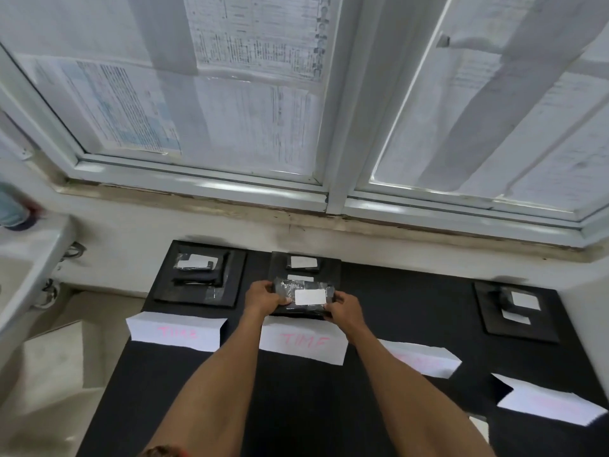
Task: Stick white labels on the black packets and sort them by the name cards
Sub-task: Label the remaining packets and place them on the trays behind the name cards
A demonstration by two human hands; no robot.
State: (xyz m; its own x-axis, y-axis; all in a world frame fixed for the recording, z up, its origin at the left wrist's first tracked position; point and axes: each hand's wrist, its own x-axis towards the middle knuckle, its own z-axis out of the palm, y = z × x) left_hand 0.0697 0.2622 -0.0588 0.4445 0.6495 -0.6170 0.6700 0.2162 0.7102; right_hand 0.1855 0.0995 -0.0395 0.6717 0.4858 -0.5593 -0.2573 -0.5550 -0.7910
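Black packet [293, 286]: flat and wrapped in shiny clear film, it is between your two hands. You hold it level just behind the middle white folded paper name card [303, 341] with the pink letters "TIME", over the near part of the middle black shallow tray [333, 268].
White label [310, 297]: a small white paper rectangle on the top face of the black packet, toward your right side. It looks flat, but its corners are too small to judge.
Step in hand: I judge that the sticking is done for this packet and that you are at the sorting, with the packet at its tray.
Next move: lower the black packet onto the labelled packets [304, 262] that lie in the middle tray. Keep it level and let both ends go together. Read the card first, because the left white paper card [174, 331] carries pink writing that looks almost the same, and it is blurred.
Left hand [263, 296]: it grips the left short end, with the fingers curled over the far edge and the thumb on top, near the white label.
Right hand [346, 306]: it grips the right short end, with the fingers curled round it.
Arms: both are stretched forward and come together over the matt black worktop [395, 308], with the wrists at about the same height.
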